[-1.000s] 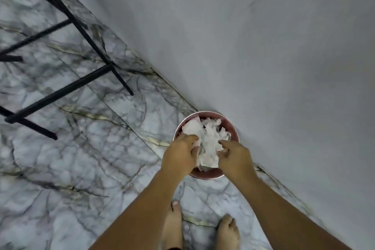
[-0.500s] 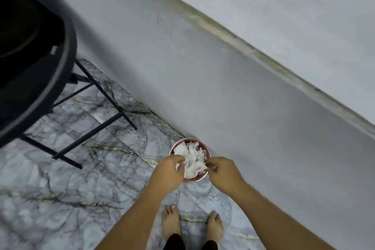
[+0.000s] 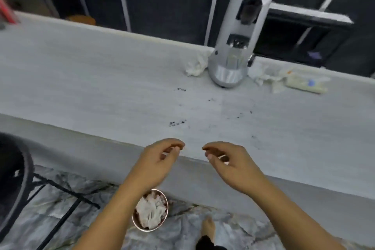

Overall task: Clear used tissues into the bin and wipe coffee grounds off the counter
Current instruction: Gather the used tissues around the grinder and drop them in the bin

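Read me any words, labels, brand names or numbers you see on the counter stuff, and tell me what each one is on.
No text is readable anywhere in this view.
Grinder: dark panels on its front, no legible marking.
Flat packet right of the grinder: blue and orange marks, too blurred to read.
Bin on the floor: no label shows.

My left hand (image 3: 160, 160) and right hand (image 3: 229, 162) are bare: no gloves, rings or watch. Both forearms are unsleeved. One bare foot (image 3: 209, 227) shows at 6 o'clock, above dark clothing.
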Action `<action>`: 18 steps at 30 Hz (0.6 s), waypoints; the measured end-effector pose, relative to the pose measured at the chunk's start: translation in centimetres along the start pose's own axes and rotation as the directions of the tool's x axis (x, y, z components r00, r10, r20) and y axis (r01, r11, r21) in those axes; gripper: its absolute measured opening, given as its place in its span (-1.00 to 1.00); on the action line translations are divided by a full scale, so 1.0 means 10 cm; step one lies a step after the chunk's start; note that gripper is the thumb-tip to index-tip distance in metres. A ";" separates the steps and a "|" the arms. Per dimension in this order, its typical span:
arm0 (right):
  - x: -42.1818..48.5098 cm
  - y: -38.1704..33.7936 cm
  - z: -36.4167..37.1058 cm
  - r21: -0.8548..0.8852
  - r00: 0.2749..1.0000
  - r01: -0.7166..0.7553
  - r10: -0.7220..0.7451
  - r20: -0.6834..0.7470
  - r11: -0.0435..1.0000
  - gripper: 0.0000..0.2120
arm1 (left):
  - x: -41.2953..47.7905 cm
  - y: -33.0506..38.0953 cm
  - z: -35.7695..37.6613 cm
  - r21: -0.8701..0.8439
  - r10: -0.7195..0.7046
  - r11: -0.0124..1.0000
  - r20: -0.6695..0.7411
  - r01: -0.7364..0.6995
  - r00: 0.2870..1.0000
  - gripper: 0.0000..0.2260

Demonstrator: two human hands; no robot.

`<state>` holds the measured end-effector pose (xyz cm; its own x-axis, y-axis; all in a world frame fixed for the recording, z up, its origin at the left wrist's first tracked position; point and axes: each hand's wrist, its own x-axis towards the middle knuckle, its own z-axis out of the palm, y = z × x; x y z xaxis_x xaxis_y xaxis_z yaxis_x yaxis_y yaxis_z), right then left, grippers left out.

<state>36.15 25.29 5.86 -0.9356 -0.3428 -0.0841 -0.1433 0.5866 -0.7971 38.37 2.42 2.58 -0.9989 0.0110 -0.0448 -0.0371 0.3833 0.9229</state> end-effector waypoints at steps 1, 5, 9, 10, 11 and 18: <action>0.06 0.02 -0.25 0.020 0.998 -0.010 0.011 -0.068 1.000 -0.80 | 0.21 0.20 0.08 0.009 0.041 0.999 0.016 -0.041 0.999 -0.82; 0.36 0.37 -1.14 0.118 0.961 -0.046 0.076 -0.265 0.992 -0.80 | 1.00 0.74 0.47 0.025 0.117 0.993 0.019 -0.117 0.993 -0.82; 0.82 0.91 -1.78 0.111 0.924 -0.086 0.120 -0.363 0.990 -0.77 | 1.65 0.82 0.79 0.041 0.084 0.996 -0.045 -0.082 0.995 -0.80; 0.95 1.05 -1.90 0.098 0.914 -0.107 0.136 -0.382 0.989 -0.75 | 1.78 0.80 0.84 0.050 0.068 0.997 -0.064 -0.065 0.996 -0.79; 1.09 1.19 -2.01 0.086 0.908 -0.130 0.153 -0.390 0.988 -0.73 | 1.91 0.76 0.87 0.064 0.050 0.997 -0.086 -0.045 0.995 -0.78; 2.17 2.10 -2.43 -0.251 0.902 -0.364 0.272 -0.335 0.897 -0.37 | 2.93 0.32 0.81 0.317 -0.017 0.943 -0.252 0.099 0.968 -0.65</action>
<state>4.97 47.97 1.81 -0.9910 0.0966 -0.0925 0.1312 0.8349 -0.5345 9.17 11.41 1.12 -0.9728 -0.2286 0.0372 -0.1255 0.6552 0.7449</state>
